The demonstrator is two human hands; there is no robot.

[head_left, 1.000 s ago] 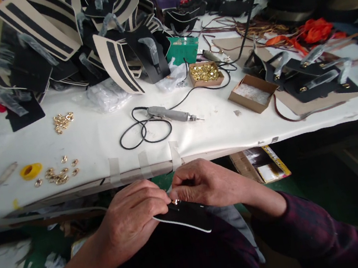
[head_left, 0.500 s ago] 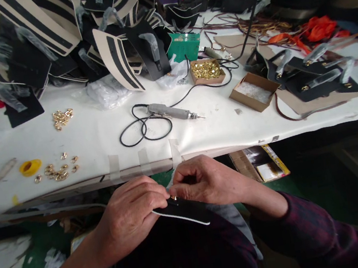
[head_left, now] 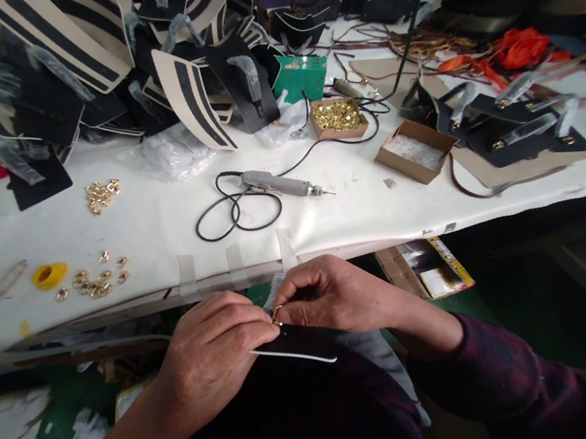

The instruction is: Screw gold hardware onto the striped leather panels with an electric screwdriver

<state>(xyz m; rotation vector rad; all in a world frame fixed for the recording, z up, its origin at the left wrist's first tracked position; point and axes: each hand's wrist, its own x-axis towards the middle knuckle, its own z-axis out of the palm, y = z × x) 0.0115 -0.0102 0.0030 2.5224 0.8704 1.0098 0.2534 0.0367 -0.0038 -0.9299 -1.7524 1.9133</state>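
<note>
My left hand (head_left: 220,342) is closed on a black flap-like panel (head_left: 304,342) with a pale edge, held over my lap below the table's front edge. Between finger and thumb, my right hand (head_left: 332,295) pinches a small gold metal fitting (head_left: 276,315). The fitting stands at the panel's upper face, next to my left fingertips. A clear plastic-wrapped strip (head_left: 274,293) shows behind my right fingers. My fingers hide much of the panel's far part.
On the white table (head_left: 160,225) lie a grey electric screwdriver (head_left: 281,182) with a looped cable, gold fittings (head_left: 94,282), a yellow ring (head_left: 50,275) and an awl-like tool (head_left: 4,284). Small boxes (head_left: 338,119) (head_left: 416,152) stand behind. Striped panels (head_left: 193,102) are piled at back left.
The gold fitting has tipped up and shows more between my right fingers. The panel has shifted slightly up and left. My left hand keeps its hold.
</note>
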